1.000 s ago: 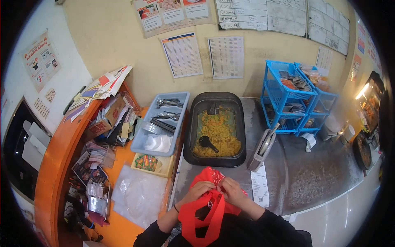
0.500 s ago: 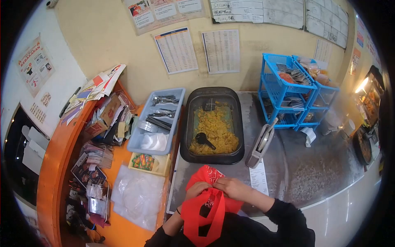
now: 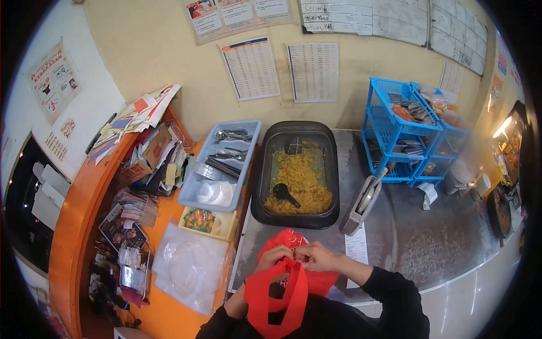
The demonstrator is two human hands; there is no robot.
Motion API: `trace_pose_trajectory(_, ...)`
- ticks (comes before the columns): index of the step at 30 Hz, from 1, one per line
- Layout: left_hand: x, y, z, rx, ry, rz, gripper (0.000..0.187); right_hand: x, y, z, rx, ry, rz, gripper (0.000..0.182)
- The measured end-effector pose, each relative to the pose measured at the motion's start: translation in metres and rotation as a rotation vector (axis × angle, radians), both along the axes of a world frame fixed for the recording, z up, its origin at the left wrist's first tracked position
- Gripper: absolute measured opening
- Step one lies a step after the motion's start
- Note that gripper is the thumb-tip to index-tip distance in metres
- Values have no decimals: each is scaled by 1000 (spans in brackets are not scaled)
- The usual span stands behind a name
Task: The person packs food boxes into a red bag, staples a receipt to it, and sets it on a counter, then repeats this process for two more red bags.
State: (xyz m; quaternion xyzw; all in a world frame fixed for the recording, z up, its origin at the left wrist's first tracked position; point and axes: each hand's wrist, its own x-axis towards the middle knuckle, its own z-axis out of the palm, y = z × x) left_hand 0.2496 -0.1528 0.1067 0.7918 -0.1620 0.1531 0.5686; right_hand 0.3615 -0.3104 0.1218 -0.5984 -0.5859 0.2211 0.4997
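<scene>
A red fabric carry bag (image 3: pixel 278 299) with white print is close to my body at the counter's front edge, its wide handles hanging toward me. My left hand (image 3: pixel 274 255) grips the bag's top edge on the left, fingers curled. On the other side of the opening, my right hand (image 3: pixel 315 256) pinches the bag's rim with bent fingers. What lies inside the bag is hidden. Just beyond stands a black tray (image 3: pixel 257 192) of yellow food, perhaps scrambled egg or rice, with a black ladle (image 3: pixel 285 194) lying in it.
Right of the tray stand a large grey stapler-like device (image 3: pixel 361 206), a paper receipt (image 3: pixel 356 248) and blue stacked baskets (image 3: pixel 402 133). To the left are a blue cutlery bin (image 3: pixel 186 195), a yellow box (image 3: pixel 226 227) of sachets and clear plastic bags (image 3: pixel 189 268) on an orange counter.
The view has shifted slightly, moving the surroundings a little to the right. Both hands stay on the bag; the right fingers have bent more around its rim.
</scene>
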Motion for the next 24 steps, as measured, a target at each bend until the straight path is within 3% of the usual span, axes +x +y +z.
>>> trace_pose_trajectory(21,-5,-11,12,64,126,69,32,2,2,-7,108,132,-17,10)
trace_pose_trajectory(24,-4,-11,14,76,126,85,31,5,-5,2,16,-11,-55,11)
